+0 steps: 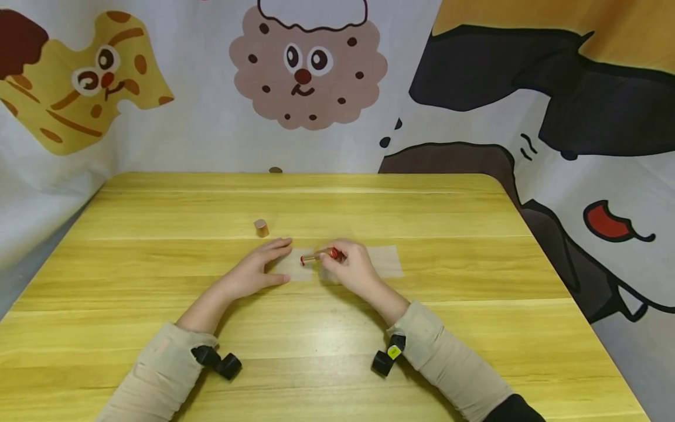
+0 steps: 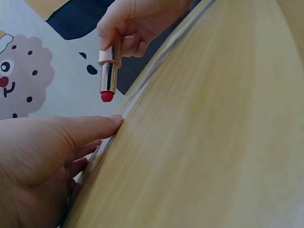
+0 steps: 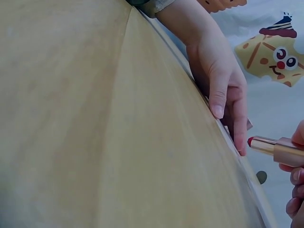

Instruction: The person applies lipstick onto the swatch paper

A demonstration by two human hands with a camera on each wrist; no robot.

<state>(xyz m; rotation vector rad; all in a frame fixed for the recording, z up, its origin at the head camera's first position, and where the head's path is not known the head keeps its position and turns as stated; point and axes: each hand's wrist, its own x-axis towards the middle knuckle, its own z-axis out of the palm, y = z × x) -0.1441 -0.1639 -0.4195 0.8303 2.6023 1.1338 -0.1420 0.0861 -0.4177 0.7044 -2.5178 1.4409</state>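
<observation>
One lipstick (image 2: 109, 76), likely light, with a red tip (image 2: 107, 96) that could squash, hung above the paper (image 1: 387, 262), your right hand (image 1: 350, 266) pinching its case (image 2: 110, 56), probably the best hold, while your left hand (image 1: 250, 271) lay with straight fingers.

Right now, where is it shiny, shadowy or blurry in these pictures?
Head view: a pale shine on the table, soft shadow beside the left sleeve; left wrist view: the lipstick looks fairly crisp, but the table looks smeary; right wrist view: dimmer-looking, with the table blurry too.
</observation>
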